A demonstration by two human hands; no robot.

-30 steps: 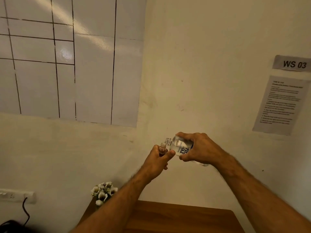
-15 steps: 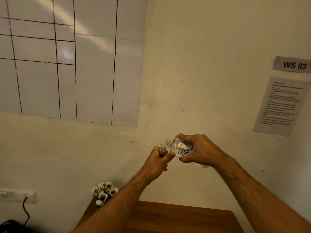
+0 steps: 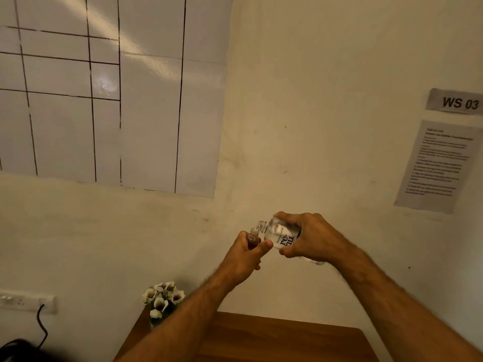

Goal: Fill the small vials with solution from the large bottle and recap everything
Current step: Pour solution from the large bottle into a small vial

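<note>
Both hands are raised in front of the wall, just right of centre in the lower half of the frame. My left hand point(image 3: 245, 254) is curled round a small vial point(image 3: 254, 237), thumb pressed across its front near the bottle; only the vial's brownish upper body and open neck stick up above the fist. The vial stands roughly upright.

My right hand point(image 3: 312, 237) grips the large bottle point(image 3: 279, 232) from above and behind, fingers wrapped over its top side, thumb underneath. The bottle is clear with dark lettering on the label, tipped over nearly on its side with its uncapped neck pointing left. The bottle's mouth sits just above and right of the vial's mouth, very close or touching; I cannot tell which. I cannot make out a stream of liquid between them. The bottle's base pokes out below the right wrist as a pale blur.

Below the hands, at bottom centre, is a wooden table point(image 3: 274, 340), with both forearms crossing over it. A small bunch of white flowers point(image 3: 163, 299) stands at the table's left back corner. On the wall, upper left, hangs a white sheet ruled with dark lines point(image 3: 109, 87). At far right is a grey sign reading "WS 03" point(image 3: 456, 102) with a printed notice point(image 3: 436, 165) under it; its text is too small to read. At lower left is a wall socket strip point(image 3: 26, 303) with a dark cable point(image 3: 41, 327) hanging from it.
</note>
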